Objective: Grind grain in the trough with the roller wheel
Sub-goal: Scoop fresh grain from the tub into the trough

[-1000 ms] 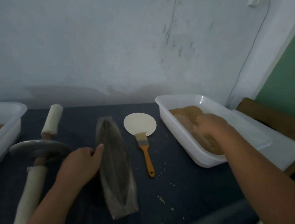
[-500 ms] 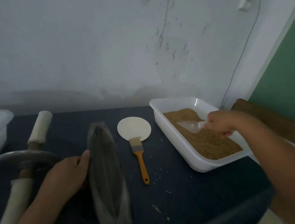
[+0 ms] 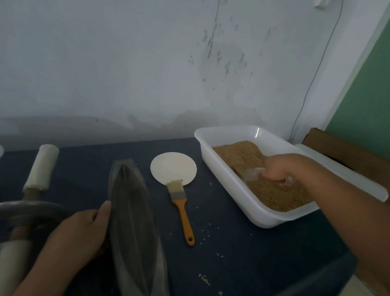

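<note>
A blurred scoop (image 3: pixel 249 175) is gripped in the right hand (image 3: pixel 278 172) amid grain (image 3: pixel 242 151). Fingers of the left hand (image 3: pixel 82 230), beside the trough (image 3: pixel 134 224), are hidden, so their hold cannot be told.

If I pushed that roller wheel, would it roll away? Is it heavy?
Probably heavy: the roller wheel has a thick grey metal-looking disc. It would likely roll if pushed, since the disc is round. Its long wrapped handle might make it swerve.

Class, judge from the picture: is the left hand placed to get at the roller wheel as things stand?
Probably yes. The left hand holds the trough by its edge right beside the roller wheel, with nothing lying between them; it would only need to release the trough.
</note>
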The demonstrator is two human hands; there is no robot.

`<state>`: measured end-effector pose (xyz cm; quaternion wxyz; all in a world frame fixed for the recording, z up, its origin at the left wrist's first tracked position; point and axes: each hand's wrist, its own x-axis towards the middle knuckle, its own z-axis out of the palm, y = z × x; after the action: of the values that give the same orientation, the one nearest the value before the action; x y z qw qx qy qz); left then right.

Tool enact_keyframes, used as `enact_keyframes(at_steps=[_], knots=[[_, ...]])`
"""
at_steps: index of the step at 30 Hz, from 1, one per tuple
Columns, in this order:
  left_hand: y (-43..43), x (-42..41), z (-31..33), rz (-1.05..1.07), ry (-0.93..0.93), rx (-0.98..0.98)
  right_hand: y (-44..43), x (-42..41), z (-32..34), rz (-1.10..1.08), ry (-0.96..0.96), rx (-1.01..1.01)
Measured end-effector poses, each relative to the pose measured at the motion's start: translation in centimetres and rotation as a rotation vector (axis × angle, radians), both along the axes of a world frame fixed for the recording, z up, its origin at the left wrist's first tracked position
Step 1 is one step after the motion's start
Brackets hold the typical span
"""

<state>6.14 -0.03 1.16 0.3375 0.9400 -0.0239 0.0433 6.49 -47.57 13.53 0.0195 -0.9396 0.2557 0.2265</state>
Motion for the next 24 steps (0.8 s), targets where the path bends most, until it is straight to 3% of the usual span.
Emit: enact_keyframes(at_steps=[9, 15, 20, 24], knots=[[-0.2, 0.2, 0.0, 0.014, -0.002, 0.063, 0.3, 7.0, -3.2, -0.036, -0.171, 0.063], [-0.4, 0.1, -0.1, 0.001, -0.004, 0.066, 0.5, 6.9, -5.6, 0.034, -0.239, 0.064], [-0.4, 0.2, -0.2, -0.003, 0.002, 0.075, -0.5, 4.6, -5.3, -0.140, -0.400, 0.409], [-0.1, 0.6, -0.5, -0.026, -0.005, 0.063, -0.6, 1.5, -4.6, -0.192, -0.515, 0.566]])
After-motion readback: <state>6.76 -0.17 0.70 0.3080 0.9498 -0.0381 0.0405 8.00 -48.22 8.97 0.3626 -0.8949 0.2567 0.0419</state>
